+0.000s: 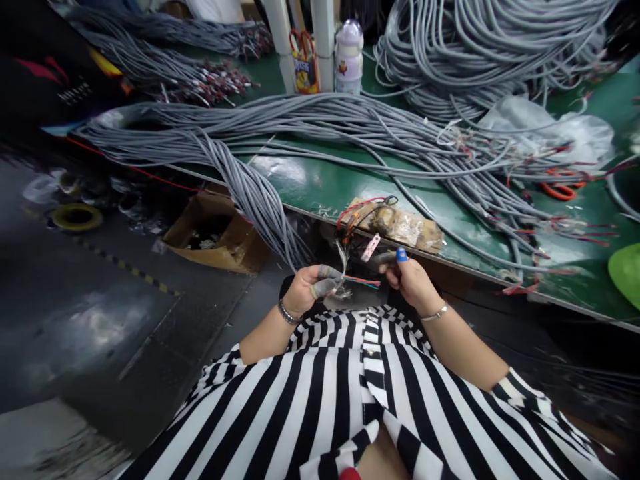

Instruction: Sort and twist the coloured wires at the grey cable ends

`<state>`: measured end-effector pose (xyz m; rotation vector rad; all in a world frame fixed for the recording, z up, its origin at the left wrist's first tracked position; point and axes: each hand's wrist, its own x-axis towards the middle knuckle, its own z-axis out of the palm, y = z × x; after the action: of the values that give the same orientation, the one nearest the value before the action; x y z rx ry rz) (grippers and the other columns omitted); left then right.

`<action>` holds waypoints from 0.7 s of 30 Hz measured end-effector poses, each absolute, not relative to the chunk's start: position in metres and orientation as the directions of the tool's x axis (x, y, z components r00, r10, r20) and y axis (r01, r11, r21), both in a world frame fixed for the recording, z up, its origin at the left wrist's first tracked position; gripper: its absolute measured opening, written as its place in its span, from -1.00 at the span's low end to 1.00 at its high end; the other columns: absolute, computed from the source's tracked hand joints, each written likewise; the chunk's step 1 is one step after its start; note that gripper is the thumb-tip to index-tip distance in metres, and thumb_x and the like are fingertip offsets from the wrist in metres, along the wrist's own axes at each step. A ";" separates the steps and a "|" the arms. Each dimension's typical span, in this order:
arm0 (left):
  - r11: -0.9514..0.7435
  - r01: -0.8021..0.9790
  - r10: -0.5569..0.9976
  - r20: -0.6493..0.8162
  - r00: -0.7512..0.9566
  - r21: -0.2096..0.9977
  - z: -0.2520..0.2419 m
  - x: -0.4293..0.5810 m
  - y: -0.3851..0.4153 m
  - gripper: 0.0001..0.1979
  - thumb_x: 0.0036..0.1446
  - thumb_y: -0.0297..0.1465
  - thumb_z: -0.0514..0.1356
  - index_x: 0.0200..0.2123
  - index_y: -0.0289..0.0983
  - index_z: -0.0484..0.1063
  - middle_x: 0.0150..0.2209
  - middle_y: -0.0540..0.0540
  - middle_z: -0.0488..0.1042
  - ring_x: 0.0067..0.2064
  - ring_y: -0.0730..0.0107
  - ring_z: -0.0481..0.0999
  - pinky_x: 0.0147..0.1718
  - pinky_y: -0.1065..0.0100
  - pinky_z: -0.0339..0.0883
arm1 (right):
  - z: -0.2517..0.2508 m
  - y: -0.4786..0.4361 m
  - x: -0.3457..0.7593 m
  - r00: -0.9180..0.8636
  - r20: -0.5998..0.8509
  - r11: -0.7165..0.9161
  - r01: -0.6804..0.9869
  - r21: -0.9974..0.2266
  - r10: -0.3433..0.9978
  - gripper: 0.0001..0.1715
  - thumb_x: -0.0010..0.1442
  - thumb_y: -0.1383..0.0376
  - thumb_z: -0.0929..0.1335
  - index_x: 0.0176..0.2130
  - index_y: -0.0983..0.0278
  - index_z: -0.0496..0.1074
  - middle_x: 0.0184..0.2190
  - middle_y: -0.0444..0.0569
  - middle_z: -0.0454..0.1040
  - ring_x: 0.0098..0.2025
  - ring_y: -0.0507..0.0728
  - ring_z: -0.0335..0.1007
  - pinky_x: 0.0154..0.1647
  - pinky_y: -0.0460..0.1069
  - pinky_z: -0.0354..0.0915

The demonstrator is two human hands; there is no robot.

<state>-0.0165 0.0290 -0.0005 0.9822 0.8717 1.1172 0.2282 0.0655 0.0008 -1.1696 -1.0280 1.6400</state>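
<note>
My left hand [311,288] is closed around the stripped end of a grey cable [265,207], with grey finger cots on its fingers. Thin coloured wires [361,281] stick out of that cable end toward my right hand [407,277]. The right hand, with a blue cot on the thumb, pinches the tips of those wires. Both hands are held close together just below the edge of the green workbench [320,187], above my striped shirt. The grey cable runs up from my left hand into a thick bundle draped over the bench edge.
Large coils of grey cable [475,47] cover the bench. A small fixture with red wires [385,223] sits at the bench edge. Orange scissors [560,190] lie at the right, a white bottle [349,57] at the back. A cardboard box [215,233] and tape rolls [77,217] lie on the floor at left.
</note>
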 end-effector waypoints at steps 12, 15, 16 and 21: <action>0.085 -0.200 0.977 -0.042 0.210 0.976 -0.004 0.011 0.064 -0.63 -0.04 -0.13 0.37 -0.33 -0.36 0.56 -0.58 -0.01 0.43 -0.57 0.58 0.30 -0.58 0.50 0.16 | 0.024 0.090 0.192 -0.263 -0.376 -0.451 -0.354 -0.819 0.889 -0.37 -0.13 -0.20 0.47 -0.47 0.28 0.31 -0.65 -0.22 0.24 -0.68 -0.13 -0.06 -0.76 -0.19 -0.21; 0.092 -0.182 0.970 -0.047 0.239 0.979 -0.005 0.013 0.066 -0.62 -0.04 -0.13 0.37 -0.33 -0.36 0.55 -0.56 0.00 0.43 -0.56 0.59 0.30 -0.58 0.50 0.14 | 0.022 0.090 0.191 -0.238 -0.357 -0.425 -0.384 -0.819 0.903 -0.38 -0.15 -0.17 0.49 -0.49 0.29 0.32 -0.66 -0.22 0.21 -0.67 -0.12 -0.06 -0.74 -0.19 -0.19; 0.099 -0.180 0.967 -0.053 0.248 0.979 -0.006 0.014 0.066 -0.61 -0.04 -0.13 0.37 -0.33 -0.36 0.54 -0.56 0.00 0.43 -0.56 0.59 0.30 -0.59 0.51 0.13 | 0.022 0.090 0.191 -0.221 -0.346 -0.409 -0.395 -0.823 0.912 -0.38 -0.16 -0.16 0.50 -0.50 0.29 0.32 -0.67 -0.23 0.18 -0.67 -0.13 -0.07 -0.74 -0.19 -0.19; 0.131 -0.181 0.963 -0.082 0.257 0.975 -0.007 0.017 0.062 -0.63 -0.03 -0.14 0.36 -0.38 -0.37 0.50 -0.57 0.02 0.39 -0.58 0.61 0.27 -0.62 0.52 0.07 | 0.018 0.091 0.188 -0.173 -0.289 -0.335 -0.410 -0.848 0.942 -0.38 -0.14 -0.16 0.49 -0.54 0.29 0.30 -0.71 -0.27 0.08 -0.67 -0.12 -0.15 -0.71 -0.16 -0.20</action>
<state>0.0170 0.0623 -0.0066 1.0965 0.9344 1.0363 0.1878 0.0912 0.0183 -1.0327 -0.7644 1.7013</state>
